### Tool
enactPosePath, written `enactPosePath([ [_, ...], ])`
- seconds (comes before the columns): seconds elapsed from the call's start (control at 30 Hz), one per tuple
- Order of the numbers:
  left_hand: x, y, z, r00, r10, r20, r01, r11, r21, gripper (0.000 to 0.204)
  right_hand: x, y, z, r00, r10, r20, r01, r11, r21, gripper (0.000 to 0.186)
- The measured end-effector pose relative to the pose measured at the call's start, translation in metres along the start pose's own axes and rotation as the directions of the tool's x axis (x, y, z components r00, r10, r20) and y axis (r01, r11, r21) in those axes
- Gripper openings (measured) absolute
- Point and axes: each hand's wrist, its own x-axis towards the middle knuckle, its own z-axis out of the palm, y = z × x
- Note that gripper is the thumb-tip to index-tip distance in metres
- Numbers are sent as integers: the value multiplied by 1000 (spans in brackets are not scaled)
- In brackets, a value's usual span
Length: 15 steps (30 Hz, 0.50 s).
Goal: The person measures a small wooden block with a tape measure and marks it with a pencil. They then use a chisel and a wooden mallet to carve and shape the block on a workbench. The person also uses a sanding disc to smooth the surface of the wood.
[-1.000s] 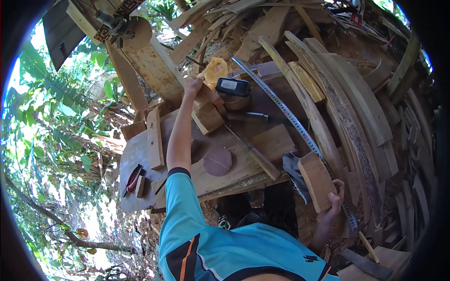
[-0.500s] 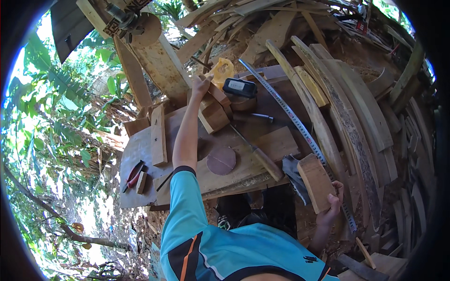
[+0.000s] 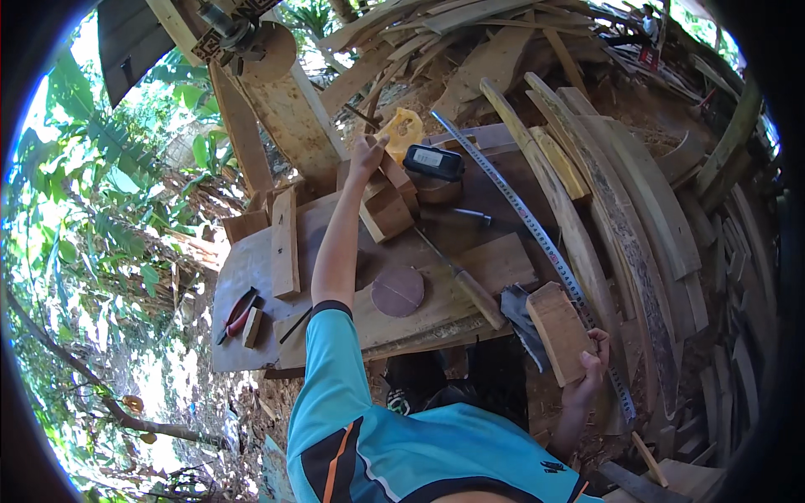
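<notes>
My right hand (image 3: 594,359) grips a curved wooden block (image 3: 557,334) by its lower right end, off the near right edge of the table. Against the block's left side hangs a dark grey cloth (image 3: 521,323). At the far side of the table, my left hand (image 3: 369,156) is closed beside several stacked wood blocks (image 3: 388,214). A dark stick (image 3: 360,116) shows just beyond its fingers, but whether they hold it is hidden. A yellow plastic piece (image 3: 407,127) and a black case (image 3: 433,163) lie to the right of that hand.
On the table (image 3: 243,272) are a round brown disc (image 3: 397,291), a wooden-handled tool (image 3: 476,298) with a thin shaft, and red-handled pliers (image 3: 241,315). A measuring tape (image 3: 524,214) stretches down the right side, next to long curved boards (image 3: 620,218). A machine spindle (image 3: 235,33) stands at upper left.
The whole view has shifted slightly. The block in my right hand has tilted a little; my left hand stays about where it was, by the stacked blocks.
</notes>
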Motion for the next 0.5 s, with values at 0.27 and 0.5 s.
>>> enactPosePath([
  [0.27,2,-50,-4,964,1,-265,-58,976,-209,50,0,3,-7,1000,-11,9,12,999,-42,42],
  [0.5,-13,-66,-15,981,-73,-181,42,985,-169,35,-2,1,-6,999,-25,23,26,999,-29,41],
])
